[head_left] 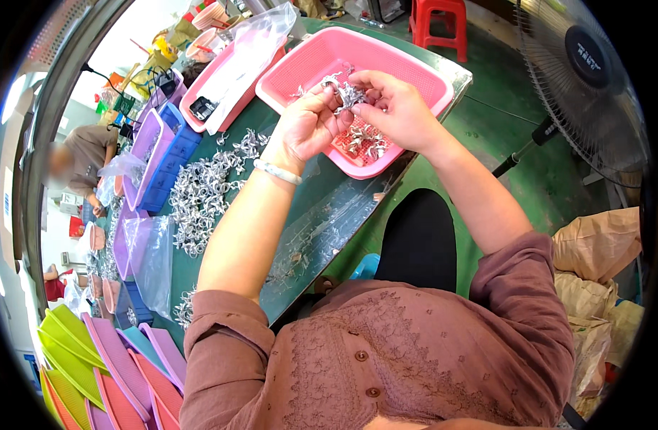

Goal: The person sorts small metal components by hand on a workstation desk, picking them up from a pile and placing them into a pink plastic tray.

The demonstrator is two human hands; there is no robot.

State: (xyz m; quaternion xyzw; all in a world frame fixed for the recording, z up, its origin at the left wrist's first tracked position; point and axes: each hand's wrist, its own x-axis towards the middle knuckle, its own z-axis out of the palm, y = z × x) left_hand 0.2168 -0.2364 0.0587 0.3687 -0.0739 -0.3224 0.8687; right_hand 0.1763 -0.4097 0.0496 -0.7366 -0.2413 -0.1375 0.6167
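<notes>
Both my hands are over a pink plastic basket, close together. My left hand is turned palm up and cups a cluster of small curved silver metal pieces. My right hand pinches at the same cluster from the other side, its thumb and fingers curled round some pieces. Just which pieces the fingertips grip is hidden. More small metal pieces lie in the basket's near part, below my hands. To the left, a large heap of similar silver pieces is spread over the green tabletop.
Beyond the heap are a blue crate, purple baskets and a clear plastic bag. Colourful stacked baskets are at the lower left. A standing fan is at right; a red stool is behind. Another person bends at far left.
</notes>
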